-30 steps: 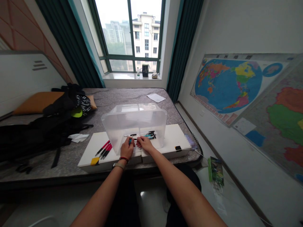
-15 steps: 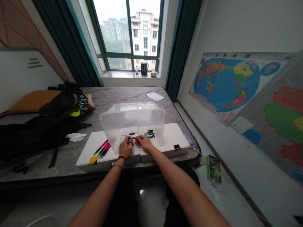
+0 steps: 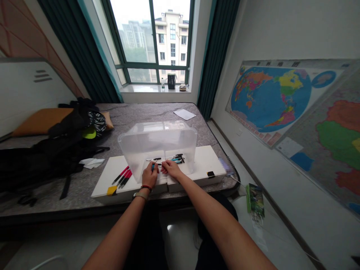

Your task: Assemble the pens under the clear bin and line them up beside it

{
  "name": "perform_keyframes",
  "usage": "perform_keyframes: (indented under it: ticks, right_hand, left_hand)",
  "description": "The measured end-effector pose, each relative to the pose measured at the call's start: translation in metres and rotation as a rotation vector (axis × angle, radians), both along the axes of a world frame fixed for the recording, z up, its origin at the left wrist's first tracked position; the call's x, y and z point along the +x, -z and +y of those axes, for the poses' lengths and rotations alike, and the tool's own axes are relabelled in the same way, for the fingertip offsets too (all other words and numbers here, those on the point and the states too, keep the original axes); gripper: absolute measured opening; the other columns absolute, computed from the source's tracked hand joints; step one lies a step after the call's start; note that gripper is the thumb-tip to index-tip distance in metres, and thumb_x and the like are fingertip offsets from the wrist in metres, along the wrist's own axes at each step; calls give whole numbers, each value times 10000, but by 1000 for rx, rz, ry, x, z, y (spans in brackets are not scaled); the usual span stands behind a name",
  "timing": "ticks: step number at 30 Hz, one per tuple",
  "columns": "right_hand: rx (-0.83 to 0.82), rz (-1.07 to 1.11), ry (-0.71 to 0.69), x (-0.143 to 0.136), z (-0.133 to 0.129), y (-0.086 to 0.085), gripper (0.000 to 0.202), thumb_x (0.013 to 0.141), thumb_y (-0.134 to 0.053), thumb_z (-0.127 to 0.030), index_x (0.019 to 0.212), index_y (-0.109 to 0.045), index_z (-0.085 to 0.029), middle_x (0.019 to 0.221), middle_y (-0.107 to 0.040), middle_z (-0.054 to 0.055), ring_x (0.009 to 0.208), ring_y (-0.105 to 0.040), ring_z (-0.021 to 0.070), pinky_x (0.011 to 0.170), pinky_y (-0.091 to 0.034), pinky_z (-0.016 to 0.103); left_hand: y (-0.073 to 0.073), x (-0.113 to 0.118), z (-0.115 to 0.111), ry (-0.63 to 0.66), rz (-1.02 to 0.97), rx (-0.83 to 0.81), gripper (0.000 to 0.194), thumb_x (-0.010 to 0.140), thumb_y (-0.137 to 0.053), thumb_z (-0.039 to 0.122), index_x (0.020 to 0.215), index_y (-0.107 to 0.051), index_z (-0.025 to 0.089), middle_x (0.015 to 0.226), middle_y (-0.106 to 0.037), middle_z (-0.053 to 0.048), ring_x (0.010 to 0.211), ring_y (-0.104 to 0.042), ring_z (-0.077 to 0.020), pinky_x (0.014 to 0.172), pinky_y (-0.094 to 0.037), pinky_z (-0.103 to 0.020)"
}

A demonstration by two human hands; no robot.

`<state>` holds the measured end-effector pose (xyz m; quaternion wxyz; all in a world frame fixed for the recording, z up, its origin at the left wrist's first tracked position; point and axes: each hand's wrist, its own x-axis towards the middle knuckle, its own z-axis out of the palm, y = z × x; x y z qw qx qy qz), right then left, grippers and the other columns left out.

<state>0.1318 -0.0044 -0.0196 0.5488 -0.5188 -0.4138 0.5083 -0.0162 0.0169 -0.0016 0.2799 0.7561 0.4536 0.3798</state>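
Note:
A clear plastic bin (image 3: 157,140) lies on its side, with its open side toward me. Just inside its opening, my left hand (image 3: 150,175) is closed around a blue pen (image 3: 153,167). My right hand (image 3: 170,168) is close beside it, its fingers pinched at the dark end of that pen; the fingertips partly hide the grip. Several black and blue pens (image 3: 177,159) lie in the bin beyond my right hand. One thin dark pen (image 3: 155,159) rests behind my left hand. Several red pens with dark ends (image 3: 123,178) lie left of the bin.
The bin rests on white boxes (image 3: 206,159) at the edge of a grey mattress (image 3: 129,112). A black bag (image 3: 30,165) and white tissue (image 3: 92,162) lie at left. A paper sheet (image 3: 184,114) lies behind the bin. Wall maps (image 3: 271,99) hang at right.
My hands stay almost in the same place at the pen, with only a very slight shift. The whole view has moved a little; the bin and the loose pens look unchanged.

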Motion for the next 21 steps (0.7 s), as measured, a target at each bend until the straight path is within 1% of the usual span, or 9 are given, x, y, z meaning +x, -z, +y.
perform_keyframes:
  ticks: [2, 7, 14, 21]
  right_hand:
    - [0, -16, 0, -1, 0, 0, 376, 837, -589, -514, 715, -554, -160, 577, -616, -12, 478, -564, 87, 490, -463, 193]
    - [5, 3, -5, -2, -4, -4, 331, 750, -709, -459, 788, -541, -176, 630, -646, -18, 521, -585, 96, 549, -486, 212]
    - [32, -70, -29, 0, -4, -2, 308, 837, -604, -468, 758, -556, -175, 612, -618, -31, 507, -554, 86, 542, -469, 205]
    - [48, -70, -34, 0, -2, 0, 286, 851, -586, -429, 729, -552, -173, 578, -594, -35, 488, -537, 86, 519, -451, 199]
  left_hand:
    - [0, 0, 0, 0, -2, 1, 284, 927, -395, 427, 774, -530, 229, 623, -613, 29, 597, -554, -134, 634, -386, -233]
    - [1, 0, 0, -4, 7, -3, 290, 925, -393, 430, 766, -527, 228, 632, -618, 22, 608, -561, -140, 636, -390, -235]
    - [1, 0, 1, 14, -3, 3, 343, 942, -362, 437, 718, -510, 223, 621, -602, 23, 607, -554, -134, 665, -399, -239]
    - [4, -1, 2, 18, -24, 3, 342, 936, -369, 425, 710, -524, 220, 633, -614, 19, 607, -550, -132, 661, -399, -238]
